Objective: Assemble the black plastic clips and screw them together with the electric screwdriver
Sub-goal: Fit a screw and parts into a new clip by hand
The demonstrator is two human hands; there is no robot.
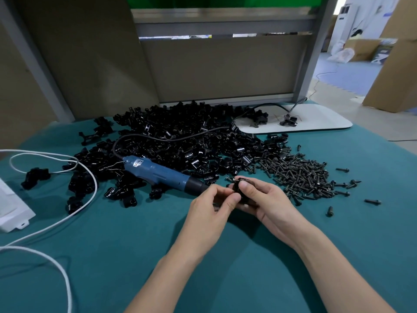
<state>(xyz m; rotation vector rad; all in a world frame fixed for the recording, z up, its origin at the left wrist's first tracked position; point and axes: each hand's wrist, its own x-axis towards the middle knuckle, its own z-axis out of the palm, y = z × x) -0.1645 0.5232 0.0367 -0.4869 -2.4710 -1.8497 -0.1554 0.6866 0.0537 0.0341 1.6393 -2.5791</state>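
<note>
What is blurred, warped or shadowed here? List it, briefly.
Head view: the wide-angle lens splays the partition posts outward. Head view: the top rail is streaked and soft, the screw pile sharp. Head view: light is even, with soft shadow on the green cloth under the left hand and right hand. Head view: the black clip they hold is too dark for detail.

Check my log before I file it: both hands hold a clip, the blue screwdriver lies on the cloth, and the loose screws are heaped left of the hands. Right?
Not quite. The head view shows the screws heaped right of the hands, not left. The rest holds: the left hand and right hand hold a clip, and the blue screwdriver lies on the cloth.
</note>
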